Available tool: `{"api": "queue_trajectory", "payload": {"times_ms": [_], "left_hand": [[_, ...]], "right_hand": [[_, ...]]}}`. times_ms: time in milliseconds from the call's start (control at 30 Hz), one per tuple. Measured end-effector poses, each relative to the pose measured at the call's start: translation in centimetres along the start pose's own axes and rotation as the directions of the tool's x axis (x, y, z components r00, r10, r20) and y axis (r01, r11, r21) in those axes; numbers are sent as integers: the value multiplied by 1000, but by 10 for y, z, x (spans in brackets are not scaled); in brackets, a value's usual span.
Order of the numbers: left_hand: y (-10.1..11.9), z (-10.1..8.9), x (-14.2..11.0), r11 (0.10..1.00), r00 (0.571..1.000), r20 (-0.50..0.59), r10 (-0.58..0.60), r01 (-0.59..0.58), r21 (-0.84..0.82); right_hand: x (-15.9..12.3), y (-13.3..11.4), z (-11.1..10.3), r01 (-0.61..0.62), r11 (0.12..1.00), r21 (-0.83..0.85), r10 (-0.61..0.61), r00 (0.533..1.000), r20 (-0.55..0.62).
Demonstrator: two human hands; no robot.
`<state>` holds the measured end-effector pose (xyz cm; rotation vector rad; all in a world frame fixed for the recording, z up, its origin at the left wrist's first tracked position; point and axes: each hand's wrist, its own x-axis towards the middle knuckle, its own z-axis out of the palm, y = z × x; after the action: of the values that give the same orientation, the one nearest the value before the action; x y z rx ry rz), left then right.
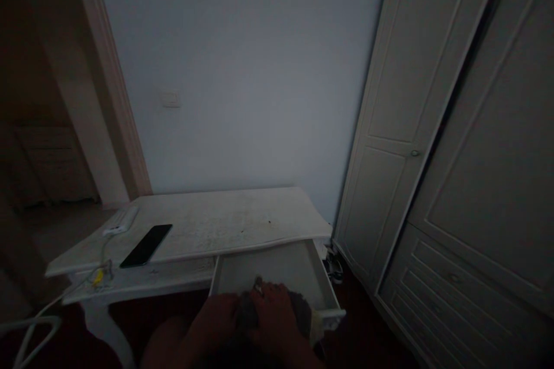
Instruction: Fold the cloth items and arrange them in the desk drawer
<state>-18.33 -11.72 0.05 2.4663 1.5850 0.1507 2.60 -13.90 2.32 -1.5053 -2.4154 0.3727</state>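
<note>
Low in the head view, my left hand [221, 310] and my right hand [277, 307] are close together over the front of a pulled-out drawer [277, 268]. Both hands are closed on a grey soft bundle [247, 312], which shows between them and to the right of my right hand. The picture is too dark to tell exactly what it is. A small pale bit [258, 283] sticks up at my right fingertips. Something cream-coloured [317, 326] hangs near the drawer's front right corner. The drawer belongs to a worn white table [216, 222].
A black phone [147, 245] and a white power strip [121, 220] with a cable lie on the table's left side. White wardrobes [389, 184] stand at the right. Shoes [333, 268] are on the dark red floor beside the table. A doorway opens at the left.
</note>
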Motion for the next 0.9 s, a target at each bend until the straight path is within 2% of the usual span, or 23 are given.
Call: {"api": "queue_trajectory", "payload": {"times_ms": [100, 167, 233, 300, 400, 533, 667, 900], "left_hand": [[0, -9, -1, 997, 998, 62, -23, 27, -70], [0, -8, -2, 999, 998, 58, -21, 23, -49], [0, -3, -2, 1000, 1000, 24, 2, -2, 27], [1, 3, -3, 993, 999, -19, 48, -46, 113], [0, 10, -3, 984, 994, -56, 97, -87, 155], [1, 11, -1, 990, 990, -111, 88, -75, 121], [3, 5, 0, 991, 993, -80, 81, -71, 117], [7, -3, -2, 995, 998, -33, 54, -51, 86]], "right_hand": [[9, -17, 12, -3, 1000, 25, 5, 999, -52], [8, -11, 14, 9, 999, 35, -7, 999, -54], [2, 7, 9, 20, 999, 27, -19, 999, -33], [-7, 29, -2, -7, 1000, -4, 7, 1000, -9], [-22, 60, -27, -117, 991, -60, 118, 993, 11], [-35, 79, -52, -213, 972, -99, 214, 977, -7], [-33, 69, -45, -222, 966, -133, 215, 974, -68], [-8, 10, -5, -135, 989, -66, 126, 984, -125]]}}
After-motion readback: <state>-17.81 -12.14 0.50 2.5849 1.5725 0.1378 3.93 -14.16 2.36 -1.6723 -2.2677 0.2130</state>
